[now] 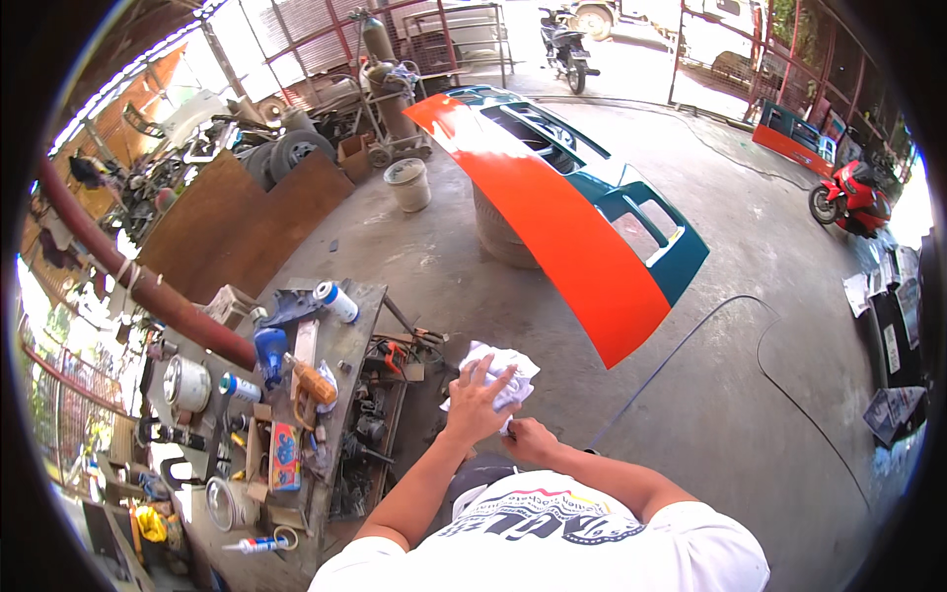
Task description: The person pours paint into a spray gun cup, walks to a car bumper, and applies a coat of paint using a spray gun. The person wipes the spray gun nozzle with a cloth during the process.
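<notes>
A crumpled white cloth (503, 380) is held in front of my body. My left hand (478, 403) lies over it with the fingers spread across its top. Below and to the right, my right hand (531, 440) is closed by the cloth's lower end, apparently gripping it; its fingertips are partly hidden. Ahead of me a large car body panel (552, 217), orange on the outside and dark teal on the inner frame, rests on a drum (501, 232). Neither hand touches the panel.
To my left a cluttered workbench (357, 314) carries spray cans, bottles (271, 353) and tubs. A bucket (407, 185) stands beyond it, near a brown board (227, 232). A dark hose (681, 335) runs over the floor on the right. A red motorbike (850, 200) stands farther right.
</notes>
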### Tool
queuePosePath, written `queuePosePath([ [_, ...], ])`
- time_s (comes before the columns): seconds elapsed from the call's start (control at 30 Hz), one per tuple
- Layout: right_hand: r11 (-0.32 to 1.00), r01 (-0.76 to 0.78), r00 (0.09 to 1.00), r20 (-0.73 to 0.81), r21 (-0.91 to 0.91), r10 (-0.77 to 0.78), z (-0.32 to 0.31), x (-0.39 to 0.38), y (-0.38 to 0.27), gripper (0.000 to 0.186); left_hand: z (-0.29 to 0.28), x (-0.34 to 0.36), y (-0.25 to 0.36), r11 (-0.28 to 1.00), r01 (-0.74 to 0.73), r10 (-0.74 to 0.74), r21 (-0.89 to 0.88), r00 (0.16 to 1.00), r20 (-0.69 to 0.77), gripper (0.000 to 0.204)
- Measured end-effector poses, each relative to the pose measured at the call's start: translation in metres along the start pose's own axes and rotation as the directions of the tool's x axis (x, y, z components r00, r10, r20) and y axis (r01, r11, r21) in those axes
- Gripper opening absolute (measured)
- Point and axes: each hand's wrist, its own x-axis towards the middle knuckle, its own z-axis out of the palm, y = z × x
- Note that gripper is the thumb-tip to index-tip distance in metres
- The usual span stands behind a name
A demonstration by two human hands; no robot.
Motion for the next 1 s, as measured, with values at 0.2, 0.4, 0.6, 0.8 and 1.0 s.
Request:
queuePosePath([
  [0.2,0.992,0.113,0.993,-0.042,0.059,-0.110,0.005,-0.095,0.007,0.028,0.021,-0.060,0.072,0.953,0.198,-0.203,0.231,0.979,0.000,0.068],
  [0.4,0.993,0.111,0.994,0.017,-0.051,-0.110,0.020,-0.143,0.018,0.024,0.005,-0.098,0.140,0.902,0.417,-0.398,0.109,0.903,-0.164,0.061],
  [0.6,0.993,0.114,0.993,-0.007,-0.026,-0.114,0.030,-0.191,-0.012,0.025,0.005,-0.147,0.128,0.971,0.222,-0.203,0.093,0.963,-0.177,0.057],
  [0.8,0.998,0.047,0.996,-0.081,0.035,-0.044,0.059,-0.246,-0.045,0.028,-0.061,-0.173,0.191,0.971,0.161,-0.141,0.176,0.983,-0.120,0.051],
  [1.0,0.994,-0.036,0.997,-0.057,0.100,0.042,0.139,-0.308,-0.012,0.033,-0.011,-0.258,0.184,0.972,0.228,-0.230,0.055,0.973,0.031,0.053],
])
